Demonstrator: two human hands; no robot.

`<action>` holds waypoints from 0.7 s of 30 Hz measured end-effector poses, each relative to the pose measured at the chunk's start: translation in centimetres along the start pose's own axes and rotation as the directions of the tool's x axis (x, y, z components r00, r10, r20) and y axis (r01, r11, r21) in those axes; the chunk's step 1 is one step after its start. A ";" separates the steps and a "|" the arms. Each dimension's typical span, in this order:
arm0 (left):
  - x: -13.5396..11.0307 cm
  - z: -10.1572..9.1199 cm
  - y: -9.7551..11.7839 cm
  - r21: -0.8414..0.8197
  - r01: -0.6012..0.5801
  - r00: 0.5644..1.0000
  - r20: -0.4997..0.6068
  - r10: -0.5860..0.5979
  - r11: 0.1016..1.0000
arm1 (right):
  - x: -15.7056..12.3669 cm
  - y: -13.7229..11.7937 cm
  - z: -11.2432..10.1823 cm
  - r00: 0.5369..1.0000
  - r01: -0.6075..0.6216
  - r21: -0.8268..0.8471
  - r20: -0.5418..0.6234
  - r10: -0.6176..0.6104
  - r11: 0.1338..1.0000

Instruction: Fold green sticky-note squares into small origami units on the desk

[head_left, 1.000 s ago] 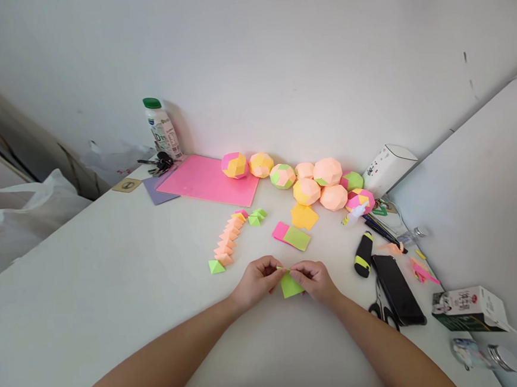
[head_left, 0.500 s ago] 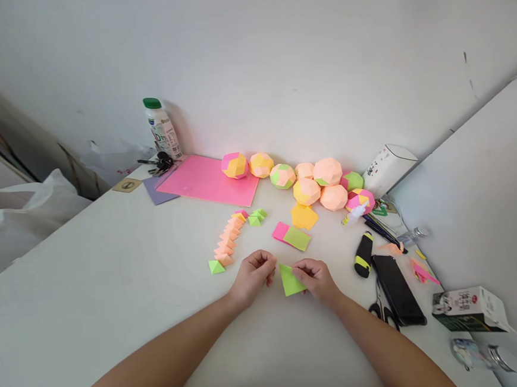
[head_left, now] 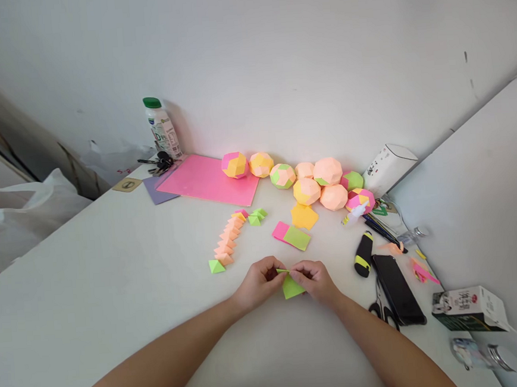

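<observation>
A small sheet of green paper (head_left: pixel 293 288) is held between my two hands above the white table. My left hand (head_left: pixel 262 281) pinches its upper left corner, where a narrow strip of the paper shows bent over. My right hand (head_left: pixel 314 280) grips the right side with thumb on top; the fingers underneath are mostly hidden. To the left of my hands runs a row of folded peach paper units (head_left: pixel 228 239), with a green folded unit (head_left: pixel 216 266) at its near end. Pink and green sticky notes (head_left: pixel 296 237) lie just beyond my hands.
Several faceted paper balls (head_left: pixel 327 172) line the wall, near a pink sheet (head_left: pixel 208 181). On the right lie a utility knife (head_left: pixel 363 255), a black phone (head_left: pixel 399 290), scissors (head_left: pixel 383 310) and a milk carton (head_left: pixel 469 310). A bottle (head_left: pixel 163 129) stands back left.
My left hand has moved right and down to the green paper and now pinches its upper corner. The paper's top edge has bent over. My right hand keeps its grip.
</observation>
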State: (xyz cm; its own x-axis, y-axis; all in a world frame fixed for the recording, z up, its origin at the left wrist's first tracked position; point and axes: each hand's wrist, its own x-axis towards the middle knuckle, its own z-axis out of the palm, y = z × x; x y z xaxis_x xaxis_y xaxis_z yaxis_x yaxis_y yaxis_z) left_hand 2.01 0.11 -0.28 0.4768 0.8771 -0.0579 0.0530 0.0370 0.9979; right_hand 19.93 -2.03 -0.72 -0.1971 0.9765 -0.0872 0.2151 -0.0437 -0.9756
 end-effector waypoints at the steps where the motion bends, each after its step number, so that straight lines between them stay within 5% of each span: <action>1: 0.0 0.0 0.0 0.012 -0.005 1.000 -0.005 0.005 1.000 | 0.0 0.0 0.0 1.000 0.003 -0.004 0.003 -0.003 1.000; 11: 0.0 0.2 0.0 0.017 -0.023 0.999 -0.036 0.024 1.000 | 0.0 0.0 0.1 1.000 0.015 -0.022 0.010 -0.015 1.000; 21: -0.1 0.0 0.7 -0.163 0.132 0.990 -0.034 -0.139 0.978 | 0.0 -0.2 -0.1 1.000 -0.004 0.030 -0.016 0.005 1.000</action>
State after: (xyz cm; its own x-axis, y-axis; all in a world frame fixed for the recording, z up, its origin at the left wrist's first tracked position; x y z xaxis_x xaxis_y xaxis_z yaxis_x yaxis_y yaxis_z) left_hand 2.01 0.05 0.41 0.4349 0.8791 -0.1950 -0.0285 0.2298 0.9728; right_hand 19.94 -2.00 -0.49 -0.1804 0.9796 -0.0883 0.1872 -0.0539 -0.9808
